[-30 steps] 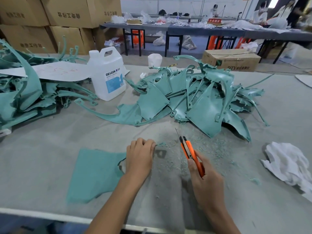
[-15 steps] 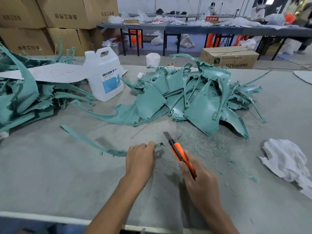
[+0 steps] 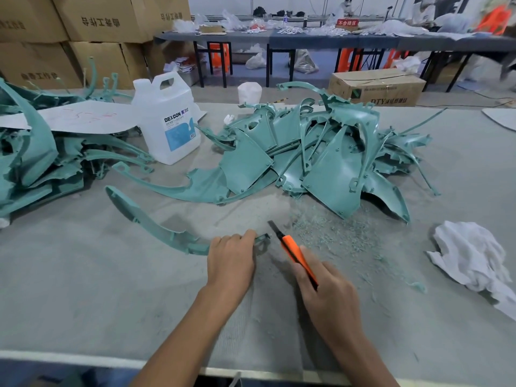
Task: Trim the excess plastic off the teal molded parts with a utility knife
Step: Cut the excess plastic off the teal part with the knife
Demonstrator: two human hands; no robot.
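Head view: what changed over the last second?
The curved part in the left hand swung from the near-left, where it looked broad and blurred, to reach away to the left. The knife in the right hand tilted leftward, so its blade now sits near the part's end by the left hand. Unchanged: both grips, the pile, jug and rag.
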